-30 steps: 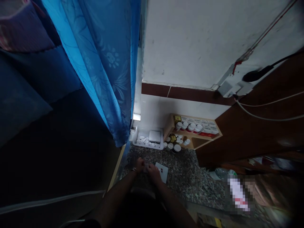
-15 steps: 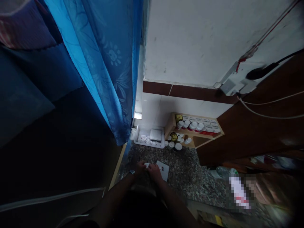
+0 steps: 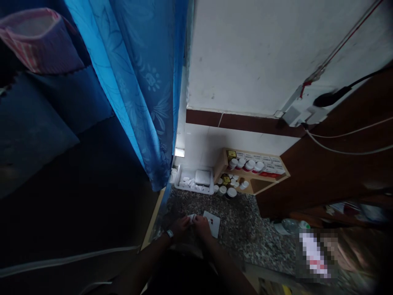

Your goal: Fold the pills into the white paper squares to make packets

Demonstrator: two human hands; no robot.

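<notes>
Low in the head view, a small white folded piece of paper is pinched between my two hands over the granite counter. My left hand, with a watch at the wrist, has its fingers closed on the paper's left side. On the right side, my right hand grips it too. Just beyond that hand lies a flat white sheet with a few small dark reddish pieces, apparently pills, on it. The fingertips are too small and dim to show the exact folds.
Behind my hands stands a white plastic tray of small white paper packets. Beside it, a wooden shelf holds white bottles and boxes, with jars in front. A blue curtain hangs at left; a plastic bottle lies right.
My hands have come closer together around the paper, which has turned and looks more compact. The whole view has shifted slightly.
</notes>
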